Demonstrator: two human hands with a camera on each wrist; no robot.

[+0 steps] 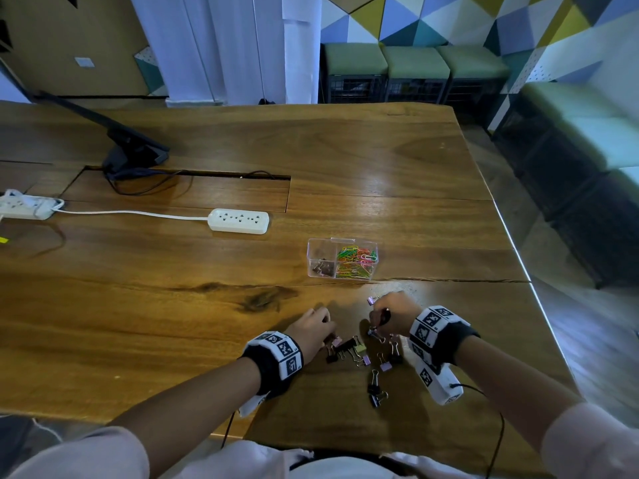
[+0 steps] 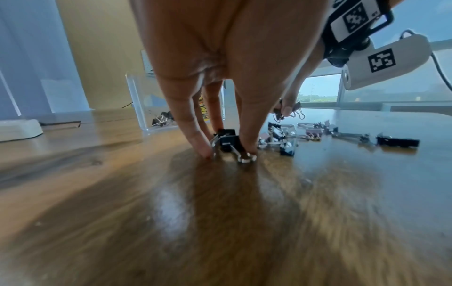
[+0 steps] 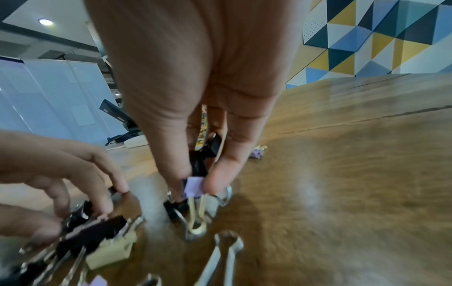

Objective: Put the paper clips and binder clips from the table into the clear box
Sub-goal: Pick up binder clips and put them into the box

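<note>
The clear box [image 1: 320,248] stands on the wooden table, with coloured paper clips [image 1: 356,259] in its right compartment and a few binder clips in its left. Several binder clips [image 1: 361,354], black, pink and yellow, lie scattered near the front edge between my hands. A lone purple clip [image 1: 371,300] lies just beyond my right hand. My left hand [image 1: 313,328] [image 2: 226,150] pinches a black binder clip [image 2: 228,142] against the table. My right hand [image 1: 390,312] [image 3: 195,183] pinches a purple binder clip [image 3: 193,188] just above the pile. Black clips [image 3: 211,149] are tucked higher in its fingers.
A white power strip [image 1: 238,221] with its cable lies left of and behind the box, and a second strip [image 1: 24,205] sits at the far left. A black monitor stand [image 1: 135,150] rises at the back left. The table's right edge [image 1: 518,257] runs close to the box.
</note>
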